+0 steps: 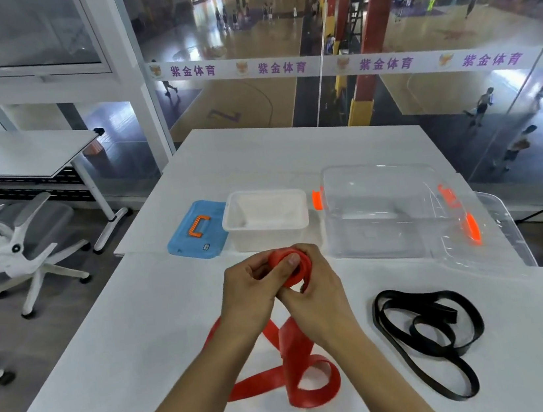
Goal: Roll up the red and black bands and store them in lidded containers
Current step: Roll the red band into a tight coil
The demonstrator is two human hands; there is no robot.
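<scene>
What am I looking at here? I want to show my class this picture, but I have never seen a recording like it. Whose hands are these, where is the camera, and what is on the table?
There is no machine: a person wears a camera on the head, looking forward and down, so you see their own two bare hands. The left hand and right hand together grip a red band, winding one end into a roll; the rest trails loose on the white table. To the right lies a black band, not yet rolled. Behind the hands stand a small white container with a blue lid lying beside it, and a large clear container, its clear lid leaning against it.
</scene>
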